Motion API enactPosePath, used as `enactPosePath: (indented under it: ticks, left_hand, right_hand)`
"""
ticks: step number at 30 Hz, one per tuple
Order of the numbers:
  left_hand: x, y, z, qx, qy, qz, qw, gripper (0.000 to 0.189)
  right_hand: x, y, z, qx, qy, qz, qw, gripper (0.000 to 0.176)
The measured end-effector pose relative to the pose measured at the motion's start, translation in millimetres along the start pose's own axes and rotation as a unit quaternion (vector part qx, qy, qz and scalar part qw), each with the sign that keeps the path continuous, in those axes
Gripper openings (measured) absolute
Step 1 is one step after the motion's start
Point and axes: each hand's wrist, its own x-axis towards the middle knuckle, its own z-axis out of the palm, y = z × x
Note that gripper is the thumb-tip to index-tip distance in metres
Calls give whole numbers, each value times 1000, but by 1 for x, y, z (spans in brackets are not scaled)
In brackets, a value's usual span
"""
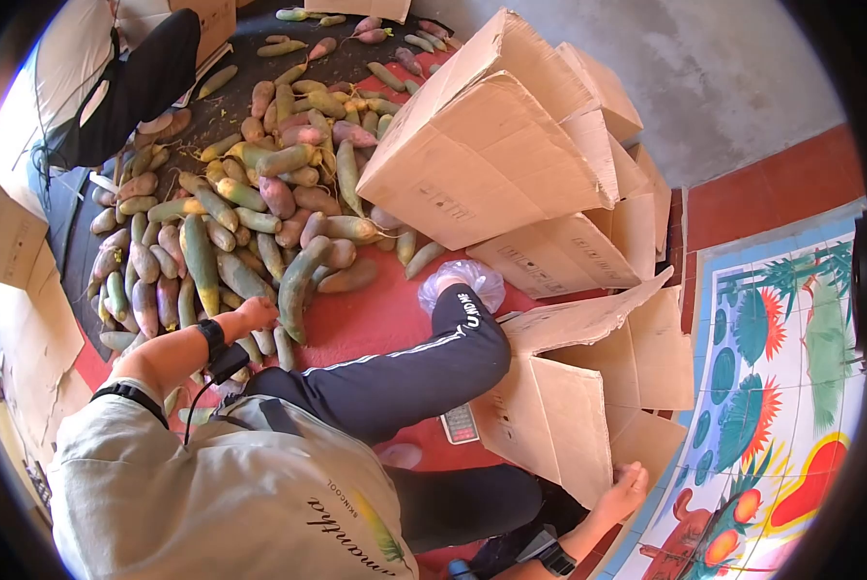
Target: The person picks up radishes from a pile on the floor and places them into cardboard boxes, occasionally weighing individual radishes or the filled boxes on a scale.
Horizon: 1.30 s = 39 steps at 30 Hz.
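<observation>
My left hand (pixel 257 313) is at the edge of a big heap of green and reddish radishes (pixel 245 193). Its fingers touch or nearly touch the lower end of a long curved green radish (pixel 299 290); whether they grip it is unclear. At the lower right, my right hand (pixel 627 488) has its fingers bent at the edge of an open cardboard box (pixel 549 416). The fingers look closed on a box flap. A grey scale with a keypad (pixel 460 424) shows partly beside that box.
More open boxes (pixel 491 155) stack up at the upper right. A foot in a clear plastic bag (pixel 472 282) rests on the red mat (pixel 356 324). Another person (pixel 153 68) sits at the upper left. Painted tiles (pixel 772 406) lie to the right.
</observation>
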Motion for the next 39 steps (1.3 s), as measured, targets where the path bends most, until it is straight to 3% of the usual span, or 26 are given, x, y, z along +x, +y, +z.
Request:
enactPosePath:
  ticks: [2, 6, 8, 12, 15, 18, 21, 25, 27, 31, 33, 39]
  left_hand:
    - [5, -5, 4, -77, 16, 21, 997, 21]
    - [5, 6, 11, -45, -3, 12, 999, 21]
    - [8, 6, 15, -96, -37, 33, 994, 22]
    - [1, 24, 17, -37, -53, 47, 997, 24]
    - [0, 34, 22, -68, -78, 76, 992, 24]
    - [-29, 65, 22, -80, -29, 84, 993, 21]
    - [-35, 78, 22, -76, -41, 83, 993, 22]
    - [-17, 75, 19, -195, -109, 184, 957, 20]
    - [-24, 91, 17, -148, -83, 185, 968, 20]
    - [-16, 104, 13, -122, -91, 188, 970, 20]
    - [-5, 106, 11, -105, -130, 210, 963, 20]
    - [-4, 115, 17, -61, -128, 221, 965, 21]
  right_hand:
    - [-1, -8, -2, 32, 20, 18, 999, 29]
    - [-8, -19, 2, -28, 46, 9, 999, 26]
    - [-13, -21, 3, -58, 77, -49, 994, 24]
    - [-22, -43, 7, -67, 130, -66, 987, 22]
    - [-31, -48, 2, -68, 188, -91, 976, 20]
    - [-47, -48, -7, -122, 207, -127, 963, 19]
    - [-67, -36, -7, -119, 256, -144, 949, 19]
    - [-98, -18, 4, -41, 272, -56, 960, 14]
    - [-114, -4, 11, -25, 231, -5, 973, 12]
    - [-136, 10, 30, -79, 201, -16, 976, 6]
    - [-142, 12, 35, -86, 193, -44, 976, 8]
    - [-148, 21, 39, -48, 226, -61, 971, 14]
